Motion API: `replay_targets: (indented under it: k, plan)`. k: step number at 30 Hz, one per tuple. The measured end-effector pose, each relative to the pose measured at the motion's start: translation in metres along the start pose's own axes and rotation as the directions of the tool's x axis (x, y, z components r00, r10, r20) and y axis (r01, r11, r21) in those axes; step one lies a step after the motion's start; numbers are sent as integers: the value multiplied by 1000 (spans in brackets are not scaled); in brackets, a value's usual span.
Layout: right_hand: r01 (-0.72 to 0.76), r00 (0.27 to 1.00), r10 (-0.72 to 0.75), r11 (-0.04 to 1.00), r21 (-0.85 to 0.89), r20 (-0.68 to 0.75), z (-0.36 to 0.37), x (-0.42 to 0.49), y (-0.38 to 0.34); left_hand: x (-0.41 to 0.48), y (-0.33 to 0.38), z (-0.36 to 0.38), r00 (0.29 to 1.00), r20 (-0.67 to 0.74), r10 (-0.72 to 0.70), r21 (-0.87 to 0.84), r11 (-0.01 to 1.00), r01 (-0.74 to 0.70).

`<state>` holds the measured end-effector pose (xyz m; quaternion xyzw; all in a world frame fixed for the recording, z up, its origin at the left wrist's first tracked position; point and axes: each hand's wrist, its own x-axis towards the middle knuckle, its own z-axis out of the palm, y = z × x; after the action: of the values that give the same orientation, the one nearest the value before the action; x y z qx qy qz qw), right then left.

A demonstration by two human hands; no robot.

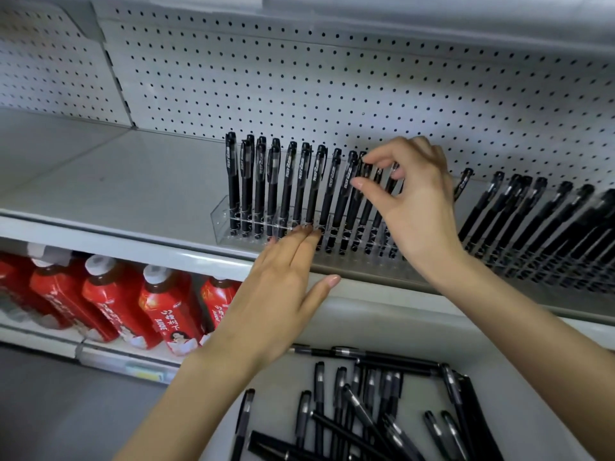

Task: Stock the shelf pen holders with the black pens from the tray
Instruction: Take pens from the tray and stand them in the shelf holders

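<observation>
While my flat left hand (283,277) braces the clear pen holder (221,214) mid-frame, my right hand (416,201) pinches a black pen (365,171), best seated straight down.

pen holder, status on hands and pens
Left hand flat against clear holder. Right hand pinching standing pen by cap. Loose pens wait in tray, nothing blocking.

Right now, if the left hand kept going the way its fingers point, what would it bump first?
The clear pen holder: the fingers of the left hand seem to touch its front, with black pens standing right behind.
</observation>
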<state>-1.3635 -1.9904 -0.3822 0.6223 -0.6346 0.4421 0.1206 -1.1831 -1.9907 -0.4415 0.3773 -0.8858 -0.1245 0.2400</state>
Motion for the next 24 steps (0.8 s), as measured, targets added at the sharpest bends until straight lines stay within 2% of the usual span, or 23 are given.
replay_targets:
  k: [8,12,14,16,19,22,24]
  plan:
    - [-80,995,76,996,46,70,-28,-7,-14,-20,8,-25,997,29,-68,-165,984,72]
    - [-127,989,117,985,114,91,-49,-37,-13,-56,19,-34,977,-44,-208,-462,871,165]
    - [-185,977,158,963,196,143,-60,-59,-11,-79,24,-36,966,-47,-254,-497,845,198]
    - [-278,942,204,918,282,265,-68,-86,-7,-103,27,-36,962,-34,-273,-444,866,230]
    - [-455,849,293,829,326,439,-72,-135,3,-128,26,-32,940,-13,-341,-373,874,312]
    - [-599,735,407,764,239,542,-67,-177,14,-139,28,-27,925,14,-381,-328,872,364]
    - [-613,689,437,777,142,578,-63,-194,18,-142,29,-24,928,31,-370,-284,887,363]
